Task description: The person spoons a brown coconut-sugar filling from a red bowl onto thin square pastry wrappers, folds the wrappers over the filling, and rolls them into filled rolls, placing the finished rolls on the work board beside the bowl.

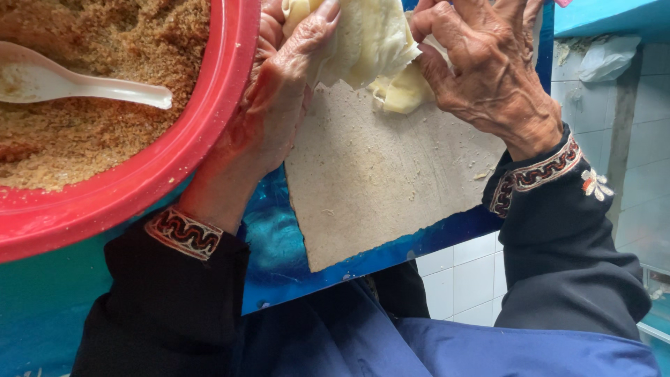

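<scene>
Both pinched shut on a pale yellow leaf (370,42), soft and folded: left hand (279,98) gripping its left edge with thumb and fingers, right hand (488,70) clamped on its right side, fingertips curled into the folds. Held just above the far end of a worn grey board (377,174), a lower flap of the leaf touching the board near the right hand.

Nearest, a blue apron (433,342) and black sleeves (174,307) with red-and-white patterned cuffs at both wrists. Just beyond, the edge of a blue table (279,244), glossy and scuffed, carrying the board, whose near corner reaches almost to the table's rim. Specks and crumbs scattered over the board.

To the left, a big red bowl (174,153), pressed against the left forearm, filled with a brown crumbly mix (84,119). Lying in the mix, a white plastic spoon (77,84), handle pointing toward the left hand.

Off to the right, beyond the table, white tiles (467,286) on floor and wall, with a crumpled clear bag (607,56) under a blue ledge.
</scene>
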